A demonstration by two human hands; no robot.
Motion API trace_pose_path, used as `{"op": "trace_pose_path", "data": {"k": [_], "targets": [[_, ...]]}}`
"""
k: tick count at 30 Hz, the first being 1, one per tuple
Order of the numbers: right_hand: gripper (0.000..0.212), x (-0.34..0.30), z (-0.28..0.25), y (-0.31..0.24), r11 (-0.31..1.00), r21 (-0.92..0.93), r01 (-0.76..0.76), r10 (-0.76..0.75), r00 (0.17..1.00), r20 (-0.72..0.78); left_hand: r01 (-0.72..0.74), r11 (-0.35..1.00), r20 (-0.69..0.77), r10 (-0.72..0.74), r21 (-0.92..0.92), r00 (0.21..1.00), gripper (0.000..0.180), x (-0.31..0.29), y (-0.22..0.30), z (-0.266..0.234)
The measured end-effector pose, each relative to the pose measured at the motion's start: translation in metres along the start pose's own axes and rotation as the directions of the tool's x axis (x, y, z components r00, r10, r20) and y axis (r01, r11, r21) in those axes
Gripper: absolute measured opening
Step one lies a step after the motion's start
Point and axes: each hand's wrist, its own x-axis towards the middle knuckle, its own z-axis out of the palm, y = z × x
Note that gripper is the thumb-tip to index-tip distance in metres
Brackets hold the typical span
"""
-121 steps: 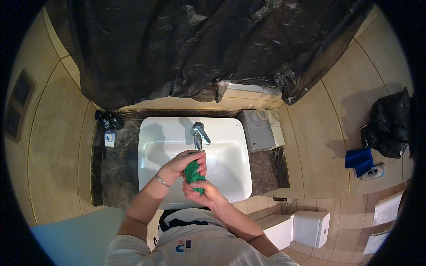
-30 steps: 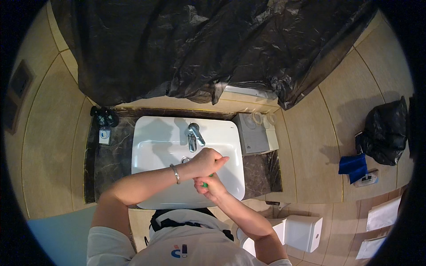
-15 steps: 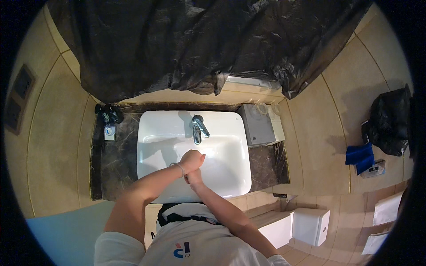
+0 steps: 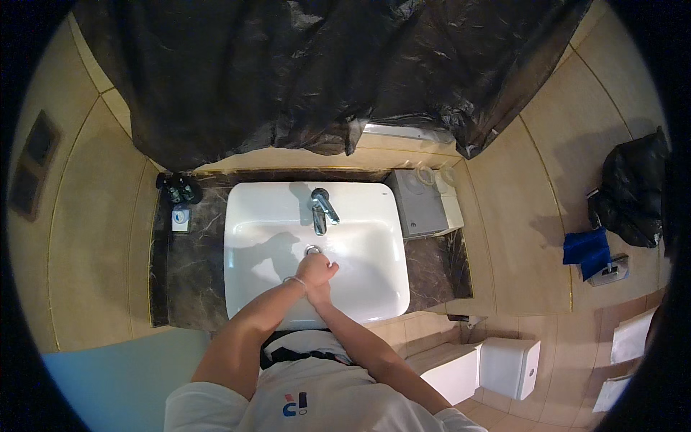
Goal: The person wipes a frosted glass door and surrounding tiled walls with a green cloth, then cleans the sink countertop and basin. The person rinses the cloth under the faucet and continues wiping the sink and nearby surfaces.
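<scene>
Both hands (image 4: 317,277) clasped, grasp unclear | over sink (image 4: 252,216) basin | faucet (image 4: 322,209) just beyond

One white sink (image 4: 252,237) sits mid-frame with one tap (image 4: 322,209). Two hands (image 4: 317,270) meet over its basin. One grey box (image 4: 421,205) stands right of it, one blue cloth (image 4: 586,252) at far right, one black sheet (image 4: 309,72) across the top.

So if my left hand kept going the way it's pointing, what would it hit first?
Probably the drain, just past the left hand in the sink. Beyond that stands the tap. Depth is hard to judge from above, so the hand's height over the basin is unclear.
</scene>
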Motion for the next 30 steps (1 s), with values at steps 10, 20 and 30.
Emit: {"op": "trace_pose_path", "data": {"k": [10, 20, 30], "targets": [[0.042, -0.003, -0.013, -0.009, 0.981, 0.122, 0.150, -0.143, 0.988, -0.062, 0.051, 0.997, -0.045, -0.048, 0.064, 0.998, 0.037, 0.010, 0.002, 0.010], [0.044, -0.022, -0.027, -0.043, 0.967, -0.166, -0.195, 0.207, 0.977, 0.055, 0.453, 0.876, -0.068, -0.468, -0.164, 0.881, 0.037, 0.021, -0.054, 0.047], [0.048, -0.019, -0.023, -0.036, 0.976, -0.171, -0.132, 0.145, 0.988, 0.061, 0.401, 0.902, -0.182, -0.426, -0.157, 0.886, 0.039, 0.013, -0.043, 0.042]]}}
